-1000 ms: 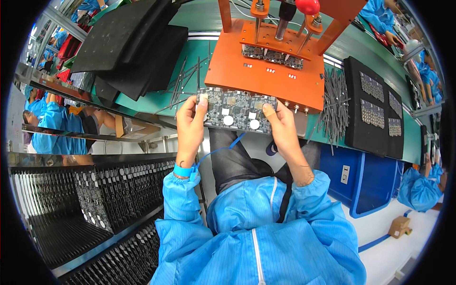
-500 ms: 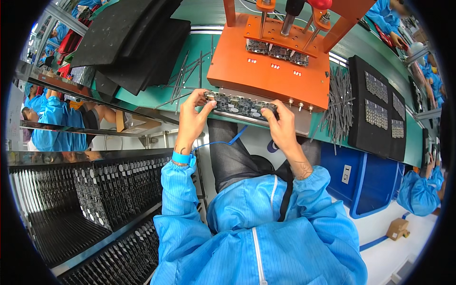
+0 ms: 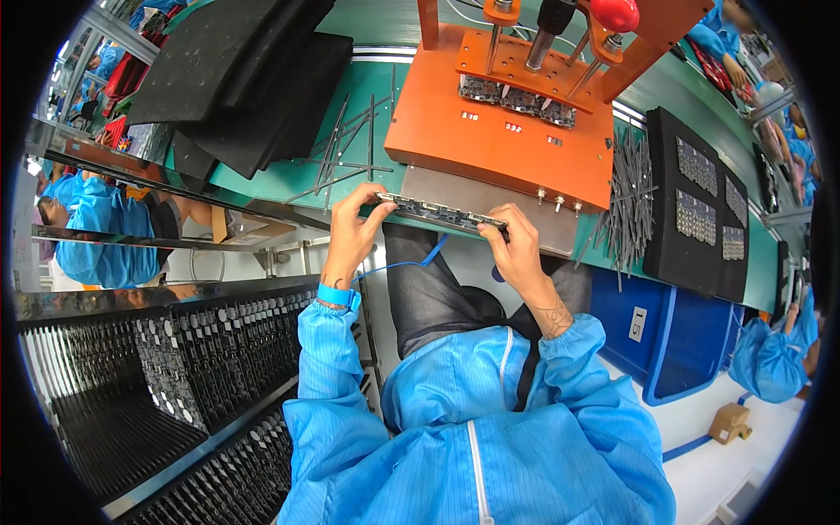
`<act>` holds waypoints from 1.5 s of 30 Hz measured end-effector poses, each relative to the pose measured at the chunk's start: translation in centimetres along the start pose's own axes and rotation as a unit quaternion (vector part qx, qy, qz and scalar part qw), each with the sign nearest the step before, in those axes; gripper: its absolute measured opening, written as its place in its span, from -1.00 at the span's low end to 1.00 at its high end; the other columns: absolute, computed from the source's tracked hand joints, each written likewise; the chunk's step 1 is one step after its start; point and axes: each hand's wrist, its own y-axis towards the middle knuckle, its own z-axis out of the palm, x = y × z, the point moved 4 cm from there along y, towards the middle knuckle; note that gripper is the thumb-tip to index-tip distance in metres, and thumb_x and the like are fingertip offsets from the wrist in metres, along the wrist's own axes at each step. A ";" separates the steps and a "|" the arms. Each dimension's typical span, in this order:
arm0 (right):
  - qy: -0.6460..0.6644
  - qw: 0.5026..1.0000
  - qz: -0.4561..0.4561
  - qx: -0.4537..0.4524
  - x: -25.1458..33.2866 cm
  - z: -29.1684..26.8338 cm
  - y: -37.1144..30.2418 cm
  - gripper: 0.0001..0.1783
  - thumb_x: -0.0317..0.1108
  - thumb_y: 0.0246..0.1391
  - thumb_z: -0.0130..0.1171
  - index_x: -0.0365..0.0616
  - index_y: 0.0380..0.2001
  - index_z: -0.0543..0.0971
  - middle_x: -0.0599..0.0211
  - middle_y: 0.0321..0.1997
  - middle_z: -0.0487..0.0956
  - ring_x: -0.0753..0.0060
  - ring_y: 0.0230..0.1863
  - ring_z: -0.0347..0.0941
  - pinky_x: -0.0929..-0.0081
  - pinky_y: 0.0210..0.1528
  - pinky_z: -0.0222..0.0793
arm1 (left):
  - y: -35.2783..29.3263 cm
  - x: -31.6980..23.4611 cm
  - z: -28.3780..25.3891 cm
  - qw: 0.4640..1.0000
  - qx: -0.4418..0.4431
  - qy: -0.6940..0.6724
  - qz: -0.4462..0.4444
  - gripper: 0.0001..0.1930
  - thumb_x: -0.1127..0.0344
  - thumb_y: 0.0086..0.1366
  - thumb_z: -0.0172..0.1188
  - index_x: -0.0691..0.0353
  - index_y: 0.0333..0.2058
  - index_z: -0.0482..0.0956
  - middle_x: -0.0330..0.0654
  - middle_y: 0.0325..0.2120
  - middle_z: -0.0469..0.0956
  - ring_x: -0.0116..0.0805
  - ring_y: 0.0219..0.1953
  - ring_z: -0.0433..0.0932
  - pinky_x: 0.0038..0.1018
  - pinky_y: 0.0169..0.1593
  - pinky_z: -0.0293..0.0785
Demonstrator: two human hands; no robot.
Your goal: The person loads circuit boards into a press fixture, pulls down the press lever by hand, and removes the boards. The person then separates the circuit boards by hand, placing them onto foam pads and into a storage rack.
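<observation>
A long, narrow circuit board panel (image 3: 440, 214) stretches between my two hands, tilted so that mostly its edge shows. My left hand (image 3: 356, 229) pinches its left end between thumb and fingers. At the other end, my right hand (image 3: 514, 245) grips the board the same way. Just beyond it stands an orange press fixture (image 3: 490, 122), with several small circuit boards (image 3: 516, 101) under its upper plate. A bare metal plate (image 3: 490, 206) juts out from the fixture's near side, close behind the held board.
Black foam sheets (image 3: 227, 79) lie at the left, with thin dark strips (image 3: 346, 144) beside them. More strips (image 3: 626, 201) are heaped right of the fixture, next to black foam (image 3: 665, 175) bearing board panels. A rack of circuit boards (image 3: 210, 350) stands lower left; a blue bin (image 3: 647, 341) is below right.
The board has tipped from showing its component face to nearly edge-on, and sits slightly lower and nearer me. Both hands still hold its ends.
</observation>
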 end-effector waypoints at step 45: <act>-0.006 0.998 0.055 -0.003 0.3 -0.6 -0.9 -0.88 -0.49 -0.04 0.21 -0.17 -0.43 0.46 0.31 -0.29 0.56 0.31 -0.19 0.48 0.34 -0.11 0.34 | -5.1 -3.0 2.4 0.988 -0.133 -0.008 -0.078 -0.43 0.39 0.29 0.07 0.17 0.25 0.12 -0.05 0.22 0.21 -0.17 0.24 0.22 -0.24 0.20 0.19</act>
